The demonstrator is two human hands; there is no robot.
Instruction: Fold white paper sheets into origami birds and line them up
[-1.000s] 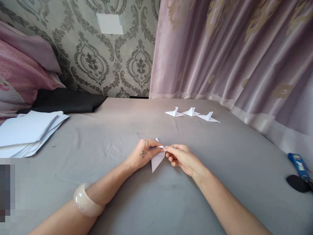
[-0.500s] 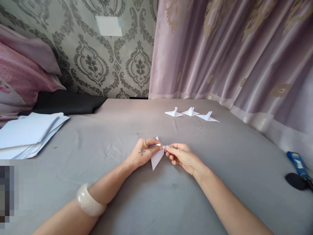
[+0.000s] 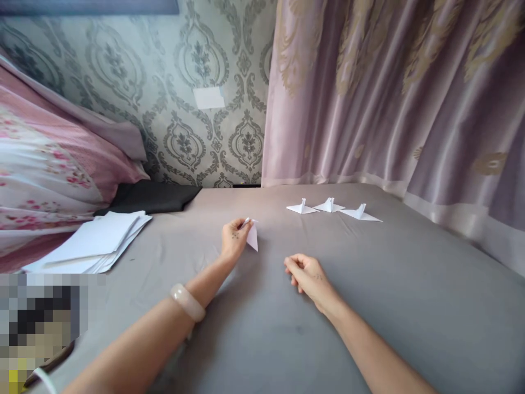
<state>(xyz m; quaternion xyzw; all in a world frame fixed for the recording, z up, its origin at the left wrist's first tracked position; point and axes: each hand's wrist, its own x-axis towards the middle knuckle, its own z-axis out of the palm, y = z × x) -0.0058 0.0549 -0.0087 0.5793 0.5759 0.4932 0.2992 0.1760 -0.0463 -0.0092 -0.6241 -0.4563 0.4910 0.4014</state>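
My left hand [image 3: 233, 241] pinches a white folded paper bird [image 3: 252, 238] between thumb and fingers, held above the grey sheet; one pointed wing hangs down and the fingers cover part of the rest. Lower and to the right, my right hand [image 3: 305, 272] is apart from the bird, its fingers curled in with the thumb against them, and no paper shows in it. Farther back on the right, three more white paper birds stand in a row: a left one [image 3: 302, 208], a middle one [image 3: 330, 206] and a right one [image 3: 361, 213].
A stack of white paper [image 3: 94, 241] lies at the left, with a black folded item [image 3: 156, 197] behind it. Pink floral fabric [image 3: 53, 169] is heaped beyond. A patterned wall and a pink curtain [image 3: 348, 109] bound the grey sheeted surface [image 3: 262, 339].
My right hand has let go of the paper bird. My left hand has carried the bird forward and away from it. The head view has tilted upward and turned left.
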